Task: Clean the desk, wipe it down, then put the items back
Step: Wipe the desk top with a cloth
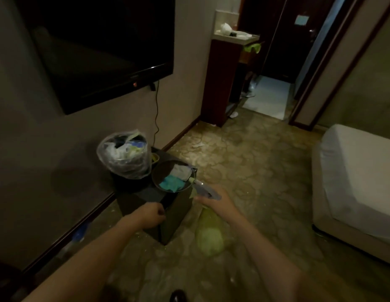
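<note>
Dim, blurry head view, fine detail hard to read. Two bare hands in frame. Right hand [213,200] grips a spray bottle [208,225] by its trigger head, fingers curled round the neck; the yellow-green bottle body hangs below the hand over the carpet [255,182], smeared by blur, and the nozzle tip points toward a round basin [155,177]. Left hand [150,215] is curled into a fist at the near edge of a small dark bench [146,195]; cannot tell whether the fingers hold anything, palm side hidden. The bench carries the one basin, with two cloths in it: one teal cloth [171,183] and one grey-white cloth [181,172], touching each other. Behind the basin, one clear trash bag [125,154] stuffed full, contents unreadable; what it sits in is too dark to tell. One wall TV [98,46], cut off at the top edge, one cable [156,110] hanging below it. One white bed [359,184], cut off at right. One tall dark cabinet [220,83] by the doorway, with white items on top, unclear what, and a green cloth [252,47] draped at its side.
</note>
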`<state>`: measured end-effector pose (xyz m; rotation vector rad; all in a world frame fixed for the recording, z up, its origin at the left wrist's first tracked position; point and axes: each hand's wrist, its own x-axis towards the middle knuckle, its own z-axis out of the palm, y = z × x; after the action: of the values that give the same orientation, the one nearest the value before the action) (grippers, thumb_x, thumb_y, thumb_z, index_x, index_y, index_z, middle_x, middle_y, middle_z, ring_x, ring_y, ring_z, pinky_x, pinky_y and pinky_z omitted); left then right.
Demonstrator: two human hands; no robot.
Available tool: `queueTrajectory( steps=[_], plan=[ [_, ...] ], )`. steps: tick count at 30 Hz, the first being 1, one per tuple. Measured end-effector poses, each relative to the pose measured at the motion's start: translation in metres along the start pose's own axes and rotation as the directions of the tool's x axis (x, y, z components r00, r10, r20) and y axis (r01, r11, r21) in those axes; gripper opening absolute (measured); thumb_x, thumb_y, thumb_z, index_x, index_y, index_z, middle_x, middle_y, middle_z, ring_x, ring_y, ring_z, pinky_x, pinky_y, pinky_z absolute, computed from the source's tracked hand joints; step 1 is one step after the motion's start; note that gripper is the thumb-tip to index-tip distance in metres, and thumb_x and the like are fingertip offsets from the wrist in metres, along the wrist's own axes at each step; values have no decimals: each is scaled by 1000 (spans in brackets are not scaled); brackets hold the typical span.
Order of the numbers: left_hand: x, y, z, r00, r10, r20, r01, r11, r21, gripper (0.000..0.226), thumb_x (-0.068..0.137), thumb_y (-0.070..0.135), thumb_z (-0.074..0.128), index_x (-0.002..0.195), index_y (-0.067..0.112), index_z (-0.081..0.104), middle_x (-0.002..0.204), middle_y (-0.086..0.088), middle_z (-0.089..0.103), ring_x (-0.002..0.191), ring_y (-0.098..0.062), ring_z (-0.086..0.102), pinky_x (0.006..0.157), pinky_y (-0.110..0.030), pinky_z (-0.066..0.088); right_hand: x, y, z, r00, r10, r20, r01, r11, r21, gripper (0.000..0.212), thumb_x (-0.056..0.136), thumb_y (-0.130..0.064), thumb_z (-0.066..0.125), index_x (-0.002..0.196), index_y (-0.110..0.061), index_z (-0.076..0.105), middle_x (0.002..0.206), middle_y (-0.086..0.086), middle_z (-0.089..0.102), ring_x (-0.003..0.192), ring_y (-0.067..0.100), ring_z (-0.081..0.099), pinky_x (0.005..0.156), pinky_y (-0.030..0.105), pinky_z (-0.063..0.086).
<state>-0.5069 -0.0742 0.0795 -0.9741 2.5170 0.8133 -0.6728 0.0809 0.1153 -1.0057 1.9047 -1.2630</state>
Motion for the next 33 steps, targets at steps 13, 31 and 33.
queueTrajectory(
  steps=[13,31,33],
  plan=[
    [169,43,-80,994,-110,-27,110,994,-15,30,92,29,56,115,10,60,118,-8,61,107,-21,58,85,-29,45,184,8,-97,981,109,159,-103,994,-41,8,81,-4,71,85,-8,65,63,-4,52,48,-7,48,51,11,36],
    [305,48,-113,873,-486,-19,465,846,-261,9,92,22,52,95,14,54,92,-5,54,87,-19,52,72,-26,39,454,47,-123,781,53,623,125,963,-238,29,88,0,62,116,-2,62,83,5,56,67,7,51,59,16,44],
    [312,39,-114,857,-514,-20,485,821,-303,8,92,23,53,90,16,54,82,2,53,87,-20,53,70,-25,38,479,48,-111,759,75,647,124,958,-257,29,88,-1,62,117,-3,62,83,3,55,67,6,50,59,15,44]
  ],
)
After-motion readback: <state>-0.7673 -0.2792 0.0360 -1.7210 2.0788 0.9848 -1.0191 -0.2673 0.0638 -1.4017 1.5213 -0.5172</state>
